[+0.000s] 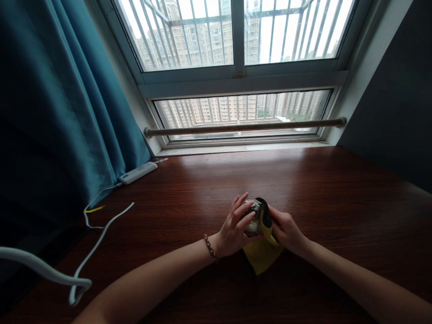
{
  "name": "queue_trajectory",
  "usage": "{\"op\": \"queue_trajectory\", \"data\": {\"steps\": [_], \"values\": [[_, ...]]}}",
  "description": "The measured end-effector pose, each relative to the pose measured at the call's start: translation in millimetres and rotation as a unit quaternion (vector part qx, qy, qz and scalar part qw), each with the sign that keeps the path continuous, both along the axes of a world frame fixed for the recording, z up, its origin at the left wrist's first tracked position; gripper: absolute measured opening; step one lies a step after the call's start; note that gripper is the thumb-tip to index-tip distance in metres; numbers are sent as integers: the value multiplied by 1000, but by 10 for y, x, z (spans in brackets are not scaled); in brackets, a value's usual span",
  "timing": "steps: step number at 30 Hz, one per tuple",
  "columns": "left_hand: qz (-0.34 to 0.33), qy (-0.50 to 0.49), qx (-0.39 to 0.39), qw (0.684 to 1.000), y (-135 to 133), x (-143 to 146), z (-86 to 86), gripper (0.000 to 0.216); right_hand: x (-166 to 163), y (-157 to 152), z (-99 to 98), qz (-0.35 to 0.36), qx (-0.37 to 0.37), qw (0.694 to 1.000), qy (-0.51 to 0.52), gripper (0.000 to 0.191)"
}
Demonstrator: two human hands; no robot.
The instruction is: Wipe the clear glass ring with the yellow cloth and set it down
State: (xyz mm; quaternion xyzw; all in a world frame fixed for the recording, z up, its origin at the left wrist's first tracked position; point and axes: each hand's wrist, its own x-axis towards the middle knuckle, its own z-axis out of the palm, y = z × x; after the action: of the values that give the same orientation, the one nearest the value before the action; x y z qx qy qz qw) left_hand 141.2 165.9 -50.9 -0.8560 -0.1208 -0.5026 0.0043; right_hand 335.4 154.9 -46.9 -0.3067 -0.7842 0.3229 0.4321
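Note:
My left hand [234,227], with a braided bracelet [211,249] at its wrist, is closed around a small clear glass-like object [252,218]. Its fingers hide part of the object, so I cannot tell its exact kind. On the right side, my right hand [286,228] grips a yellow and dark cloth [263,255] and presses it against the object. The cloth's dark part curls over the object's right edge, while a yellow corner hangs down below both hands. Both hands are just above the brown wooden surface [189,184].
A white power strip [138,173] lies at the back left by the blue curtain [101,103]. White cables [97,243] loop along the left side, near a yellow strip [95,209]. A metal rail [243,128] crosses before the window at the back.

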Motion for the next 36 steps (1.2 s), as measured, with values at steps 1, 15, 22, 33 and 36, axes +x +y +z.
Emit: {"op": "queue_trajectory", "data": {"steps": [1,15,22,33,36], "values": [[-10,-4,-23,1000,5,3,-19,69,-1,-3,8,-5,-3,1000,-6,34],[-33,-332,-517,788,347,-27,-107,53,-58,-102,30,91,144,977,-128,35],[113,-173,-442,873,189,-1,-25,87,-51,-149,77,2,139,990,-30,35],[109,40,-153,981,71,17,-11,91,-113,-50,-168,19,-157,973,168,61],[102,28,-137,985,75,0,-30,90,-117,-29,-193,66,-184,956,219,69]]}}
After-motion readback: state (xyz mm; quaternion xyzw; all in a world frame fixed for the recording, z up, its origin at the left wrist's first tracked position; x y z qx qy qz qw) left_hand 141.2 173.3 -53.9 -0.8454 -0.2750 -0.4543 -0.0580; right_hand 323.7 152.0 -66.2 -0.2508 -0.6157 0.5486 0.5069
